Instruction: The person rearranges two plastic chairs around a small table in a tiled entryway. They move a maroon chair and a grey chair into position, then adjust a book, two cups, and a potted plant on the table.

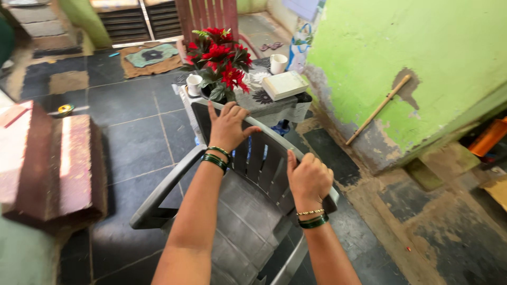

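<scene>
On slatted plastic chair (248,211), both hands gripping

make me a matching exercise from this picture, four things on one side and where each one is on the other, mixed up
Things:
1. left hand
2. red flowers
3. wooden stick
4. book

Places:
A. leaning against the green wall
B. lying flat on the small table, next to a white cup
C. gripping the top of the grey plastic chair back
D. standing on the small table, beyond the chair

Pairs: 1-C, 2-D, 3-A, 4-B
</scene>
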